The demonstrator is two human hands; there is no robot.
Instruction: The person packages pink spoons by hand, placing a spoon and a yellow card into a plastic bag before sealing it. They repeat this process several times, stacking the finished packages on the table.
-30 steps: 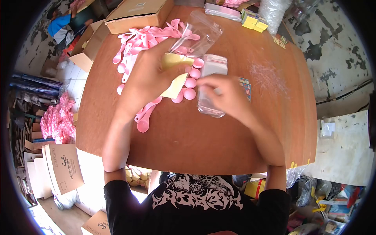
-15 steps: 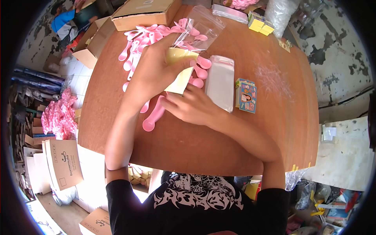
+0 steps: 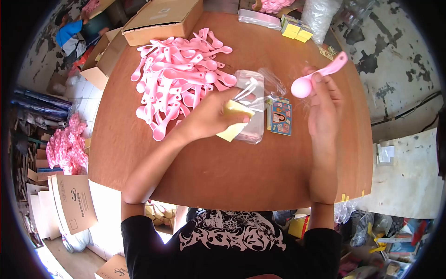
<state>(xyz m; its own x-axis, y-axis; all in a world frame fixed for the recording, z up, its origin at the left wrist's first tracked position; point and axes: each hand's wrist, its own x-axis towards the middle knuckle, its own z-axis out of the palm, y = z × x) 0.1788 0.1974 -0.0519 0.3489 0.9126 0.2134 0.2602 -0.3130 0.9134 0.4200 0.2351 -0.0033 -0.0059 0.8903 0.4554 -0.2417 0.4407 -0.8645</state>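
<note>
Many pink spoons (image 3: 173,75), cardboard box (image 3: 160,23) beyond

- A cardboard box (image 3: 162,22) is sitting at the bench's (image 3: 209,179) far left corner.
- An open carton (image 3: 103,59) is standing left of the bench.
- Near it, a person (image 3: 72,38) in blue is showing.
- Crumpled pink wrapping (image 3: 67,145) is lying farther down the left side.
- Dark rolls (image 3: 44,103) are lying beyond it.
- A peeling wall (image 3: 395,58) is rising on the right.
</note>
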